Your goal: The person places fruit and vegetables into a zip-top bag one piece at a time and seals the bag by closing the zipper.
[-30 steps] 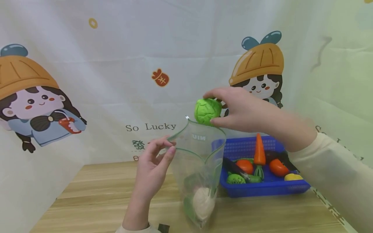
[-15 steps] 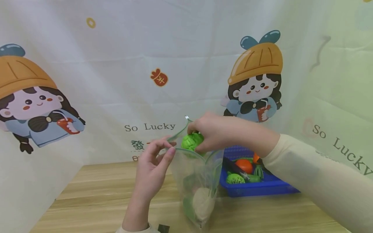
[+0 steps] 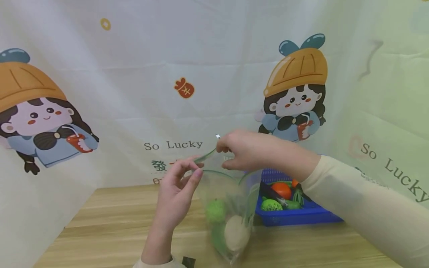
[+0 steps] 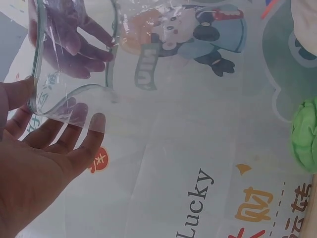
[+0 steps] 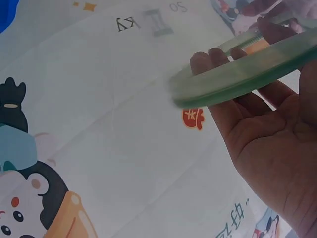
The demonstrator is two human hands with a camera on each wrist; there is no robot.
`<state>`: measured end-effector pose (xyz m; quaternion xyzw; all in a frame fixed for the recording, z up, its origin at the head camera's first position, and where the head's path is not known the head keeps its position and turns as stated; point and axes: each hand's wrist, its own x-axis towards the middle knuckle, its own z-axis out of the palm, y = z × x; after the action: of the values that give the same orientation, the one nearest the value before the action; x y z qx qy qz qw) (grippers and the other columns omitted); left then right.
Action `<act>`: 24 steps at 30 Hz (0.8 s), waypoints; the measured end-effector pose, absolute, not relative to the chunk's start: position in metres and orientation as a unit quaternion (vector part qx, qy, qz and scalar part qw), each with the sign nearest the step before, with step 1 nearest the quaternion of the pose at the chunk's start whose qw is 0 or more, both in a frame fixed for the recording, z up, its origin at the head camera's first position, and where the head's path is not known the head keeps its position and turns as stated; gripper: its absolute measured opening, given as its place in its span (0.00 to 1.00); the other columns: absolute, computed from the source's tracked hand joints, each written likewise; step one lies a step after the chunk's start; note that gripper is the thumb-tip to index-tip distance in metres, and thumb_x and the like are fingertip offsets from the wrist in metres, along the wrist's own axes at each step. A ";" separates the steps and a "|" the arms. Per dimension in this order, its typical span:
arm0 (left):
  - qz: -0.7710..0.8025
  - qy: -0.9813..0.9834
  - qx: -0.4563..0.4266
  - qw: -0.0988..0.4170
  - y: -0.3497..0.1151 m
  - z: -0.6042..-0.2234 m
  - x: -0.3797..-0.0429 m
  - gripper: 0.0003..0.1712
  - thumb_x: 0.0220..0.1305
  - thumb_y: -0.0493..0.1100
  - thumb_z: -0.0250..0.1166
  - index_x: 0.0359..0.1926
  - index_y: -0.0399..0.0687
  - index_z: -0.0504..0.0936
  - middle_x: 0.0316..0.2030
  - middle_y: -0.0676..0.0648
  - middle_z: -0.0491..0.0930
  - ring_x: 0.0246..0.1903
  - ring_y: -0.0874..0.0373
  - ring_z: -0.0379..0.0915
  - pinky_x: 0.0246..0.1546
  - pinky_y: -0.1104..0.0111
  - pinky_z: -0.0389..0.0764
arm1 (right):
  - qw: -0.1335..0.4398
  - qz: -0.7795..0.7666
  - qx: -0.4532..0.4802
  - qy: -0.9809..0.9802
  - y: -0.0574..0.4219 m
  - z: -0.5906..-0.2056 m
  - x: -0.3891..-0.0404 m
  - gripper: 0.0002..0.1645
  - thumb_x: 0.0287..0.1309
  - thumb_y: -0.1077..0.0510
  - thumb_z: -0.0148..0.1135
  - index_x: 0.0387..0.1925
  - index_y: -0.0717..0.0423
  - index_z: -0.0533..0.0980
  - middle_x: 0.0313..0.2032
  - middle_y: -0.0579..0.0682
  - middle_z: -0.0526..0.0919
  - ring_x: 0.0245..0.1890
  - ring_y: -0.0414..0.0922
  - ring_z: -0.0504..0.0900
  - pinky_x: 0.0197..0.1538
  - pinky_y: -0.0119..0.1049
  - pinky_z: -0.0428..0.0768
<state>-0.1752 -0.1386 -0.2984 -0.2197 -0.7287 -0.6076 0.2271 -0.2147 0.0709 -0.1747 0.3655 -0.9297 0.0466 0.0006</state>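
In the head view my left hand [image 3: 177,190] pinches the left rim of a clear zip bag [image 3: 231,186] with green edging. The left wrist view shows that thumb and finger on the rim, the other fingers spread behind the film. My right hand [image 3: 246,149] is at the bag's mouth, thumb and fingers apart, holding nothing. Across its fingers in the right wrist view runs the bag's green rim [image 5: 237,82]. Inside the bag lie a toy cabbage [image 3: 215,211], a pale round vegetable [image 3: 237,232] and a green piece [image 3: 218,238] seen dimly through the film.
A blue basket [image 3: 298,219] stands right of the bag. It holds a tomato [image 3: 281,190], an eggplant [image 3: 269,190] and other toy vegetables, partly hidden by my right sleeve. A small black square [image 3: 188,262] lies on the wooden table [image 3: 110,223]. Printed cloth hangs behind.
My right hand has moved left and down to the bag's mouth and let go of the cabbage, which has dropped into the bag. The left hand keeps its hold on the rim.
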 end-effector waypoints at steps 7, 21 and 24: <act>-0.611 -0.729 -0.219 0.218 -0.138 -0.298 -0.177 0.06 0.77 0.33 0.62 0.48 0.33 0.76 0.64 0.43 0.82 0.60 0.59 0.79 0.61 0.71 0.86 | 0.024 0.049 0.364 -0.930 0.081 -0.175 -0.219 0.22 0.70 0.53 0.70 0.60 0.58 0.81 0.56 0.56 0.88 0.58 0.52 0.85 0.63 0.48 0.86; -0.607 -0.741 -0.196 0.209 -0.139 -0.299 -0.177 0.06 0.79 0.36 0.61 0.48 0.35 0.77 0.66 0.43 0.80 0.65 0.54 0.78 0.68 0.68 0.81 | 0.091 0.095 0.314 -0.940 0.101 -0.178 -0.234 0.19 0.82 0.50 0.54 0.62 0.54 0.79 0.48 0.51 0.86 0.45 0.48 0.86 0.53 0.46 0.88; -0.602 -0.745 -0.197 0.207 -0.139 -0.299 -0.177 0.06 0.79 0.37 0.61 0.47 0.35 0.77 0.67 0.43 0.79 0.67 0.52 0.78 0.69 0.65 0.81 | 0.126 0.100 0.310 -0.937 0.115 -0.182 -0.246 0.16 0.83 0.51 0.51 0.51 0.55 0.81 0.37 0.50 0.83 0.37 0.46 0.82 0.45 0.44 0.84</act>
<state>-0.1770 -0.1392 -0.2990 -0.1970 -0.7453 -0.6024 0.2070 -0.2465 0.1147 -0.1825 0.3096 -0.9372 0.0996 0.1261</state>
